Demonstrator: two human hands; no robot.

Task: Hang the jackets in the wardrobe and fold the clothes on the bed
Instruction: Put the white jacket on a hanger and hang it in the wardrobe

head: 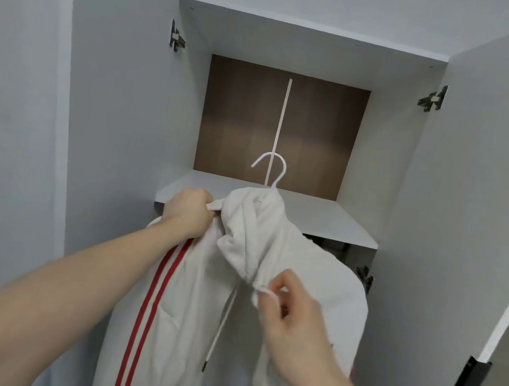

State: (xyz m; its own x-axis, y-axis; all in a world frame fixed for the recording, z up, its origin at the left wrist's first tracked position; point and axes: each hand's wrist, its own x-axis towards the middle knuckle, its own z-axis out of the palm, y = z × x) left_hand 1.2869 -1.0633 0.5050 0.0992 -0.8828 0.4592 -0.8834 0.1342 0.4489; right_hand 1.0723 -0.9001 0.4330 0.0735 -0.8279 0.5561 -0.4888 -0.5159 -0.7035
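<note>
1. Standing before the open wardrobe [304,28], the person holds a white jacket [299,282] up in front of its shelf [324,223]; the garment already sits on a white hanger [271,172] whose hook pokes out above the collar, free of any rail.
2. The left hand [189,212] is clenched round the jacket's shoulder, apparently gripping the hanger's end through the cloth, and seems to carry most of the load.
3. The right hand [286,300] pinches a bunched fold of the hood [249,241] between thumb and fingers, its other fingers curled.
4. The jacket looks soft and limp: the hood slumps forward, the body drapes straight down, and a drawstring [222,323] dangles loose. It is probably light enough for one hand, with a thick knit that gives a sure, non-slippery grip.
5. Because the cloth has no stiffness, pulling on it alone would likely only stretch or slide it off the hanger. The firm place to hold is the hanger itself, at the shoulder or at the neck just below the hook.
6. Two red stripes [146,309] run down the sleeve on the left side and mark where that shoulder lies.
7. No hanging rail is visible in the view; it may sit beneath the shelf, so the hook would have to be guided in under it.
</note>
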